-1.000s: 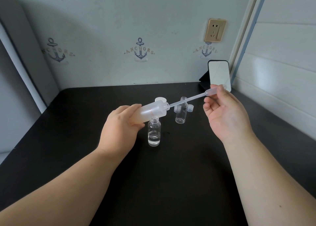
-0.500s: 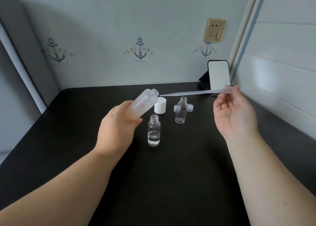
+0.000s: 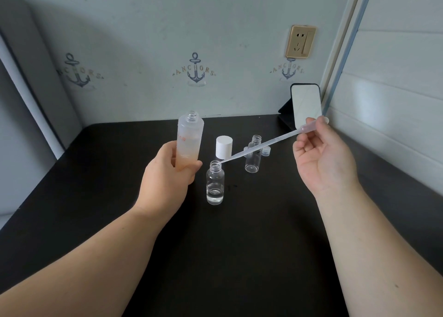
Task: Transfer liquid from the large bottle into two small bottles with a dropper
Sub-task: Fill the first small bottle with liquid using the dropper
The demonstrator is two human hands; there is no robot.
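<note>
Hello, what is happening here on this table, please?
A person is moving liquid between bottles with a dropper. The left hand holds the open large bottle upright. The right hand pinches the dropper's bulb, and its tip is at the mouth of the near small bottle, which holds a little clear liquid. The far small bottle looks empty. A white cap stands behind.

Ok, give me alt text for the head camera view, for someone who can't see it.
A right hand pinches a dropper, its tip at the mouth of a small open bottle holding a little clear liquid, on a black table. The left hand holds the large frosted bottle upright; another small bottle stands behind.
</note>
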